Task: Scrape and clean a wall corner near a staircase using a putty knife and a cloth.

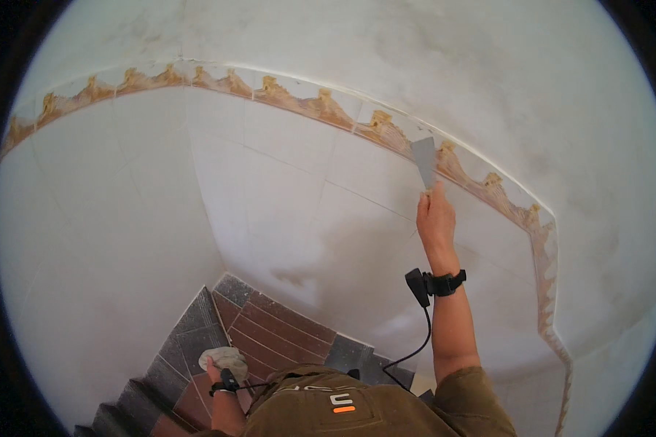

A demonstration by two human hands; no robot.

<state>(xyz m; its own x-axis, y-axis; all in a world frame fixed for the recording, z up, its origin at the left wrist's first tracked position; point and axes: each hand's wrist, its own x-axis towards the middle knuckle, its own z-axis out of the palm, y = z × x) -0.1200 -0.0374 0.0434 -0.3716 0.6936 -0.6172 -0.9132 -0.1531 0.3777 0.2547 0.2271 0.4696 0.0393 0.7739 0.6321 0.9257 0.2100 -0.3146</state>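
My right hand [436,220] is raised to the wall, its fingers closed round the handle of a putty knife [423,159]. The flat grey blade lies over the patterned border tiles [321,111], its tip near the border's upper edge; whether it touches the wall I cannot tell. Down at the lower left, my left hand [213,369] grips a crumpled pale cloth [224,361], which hides part of the fingers. Black straps with small devices and cables sit on both wrists.
White wall tiles [284,197] cover the wall beneath the border, with stained plaster [474,65] above it. Below lies a landing of brown and grey floor tiles [277,324]. Dark stair steps [135,408] descend at the lower left. The tiled walls meet in a corner left of centre.
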